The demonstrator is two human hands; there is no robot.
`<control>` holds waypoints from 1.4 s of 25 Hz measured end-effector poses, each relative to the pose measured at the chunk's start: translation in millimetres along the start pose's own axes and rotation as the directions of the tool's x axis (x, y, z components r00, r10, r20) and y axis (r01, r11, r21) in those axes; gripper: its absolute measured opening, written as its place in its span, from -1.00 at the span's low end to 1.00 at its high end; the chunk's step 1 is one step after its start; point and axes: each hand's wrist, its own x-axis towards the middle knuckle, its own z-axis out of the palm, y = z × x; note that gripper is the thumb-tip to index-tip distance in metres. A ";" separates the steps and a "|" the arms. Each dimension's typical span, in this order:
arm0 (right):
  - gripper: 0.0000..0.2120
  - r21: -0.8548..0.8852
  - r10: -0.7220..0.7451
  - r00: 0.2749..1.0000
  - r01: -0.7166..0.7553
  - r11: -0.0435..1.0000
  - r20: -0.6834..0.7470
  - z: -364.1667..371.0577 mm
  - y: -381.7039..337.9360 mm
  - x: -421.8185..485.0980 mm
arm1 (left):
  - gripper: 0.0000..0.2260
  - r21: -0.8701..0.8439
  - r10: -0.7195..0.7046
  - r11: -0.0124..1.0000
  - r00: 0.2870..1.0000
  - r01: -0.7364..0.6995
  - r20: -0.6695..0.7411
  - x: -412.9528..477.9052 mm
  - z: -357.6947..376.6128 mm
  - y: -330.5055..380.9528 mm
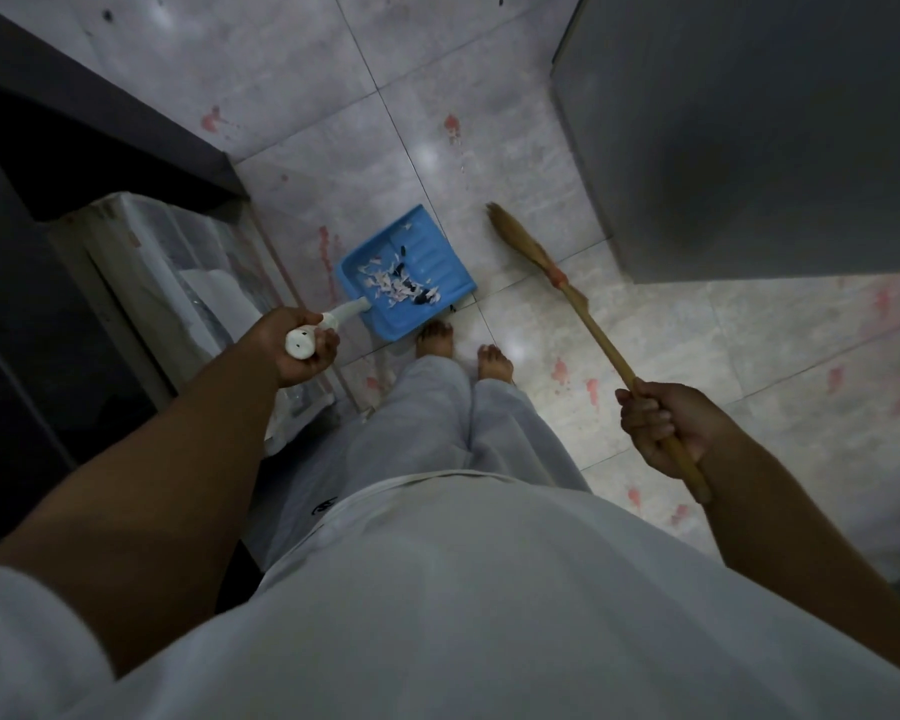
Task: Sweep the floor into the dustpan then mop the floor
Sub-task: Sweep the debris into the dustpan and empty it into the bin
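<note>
The blue dustpan [440, 252] is just in front of the left hand [297, 350], a little toward the right hand. The left hand is curled tight around the end of the pan's white handle [341, 314]. Inside the pan lies a pile of small white and dark scraps [393, 285], mostly on the side near the handle. I cannot tell if the pan sits on the floor or hangs just above it. One tiny dark bit [453, 307] lies on the floor right beside the pan's near corner. The right hand [666, 428] is curled tight around the brown stick of the broom [593, 335]. The stick slants away from that hand toward the pan, and the straw end [515, 231] is down low, close to the pan's right side but not touching it. Two bare feet [435, 337] stand between the hands, just behind the pan, under light trousers [437, 407]. The floor [489, 148] has pale shiny tiles with pink stains [453, 124] on them. Past the left hand are a clear plastic box [178, 262] and a dark counter [100, 148]. Far ahead of the right hand stands a big grey cabinet [749, 122].
</note>
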 end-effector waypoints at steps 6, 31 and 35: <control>-0.69 -0.060 0.088 0.996 -0.087 0.994 0.017 36.5 24.5 20.0 | -0.61 -0.009 0.018 1.000 1.000 -0.018 -0.013 0.8 1.2 2.0; -0.74 -0.437 -0.038 0.998 0.015 0.899 -0.045 -49.0 -23.0 -20.3 | -0.72 -0.384 0.064 0.921 0.998 -0.062 -0.009 -29.4 -42.1 -223.1; -0.75 -0.431 -0.055 0.991 -0.002 0.902 -0.121 -52.2 -5.9 6.4 | -0.71 -0.409 0.008 0.912 1.000 -0.009 -0.003 -10.3 -48.4 -236.0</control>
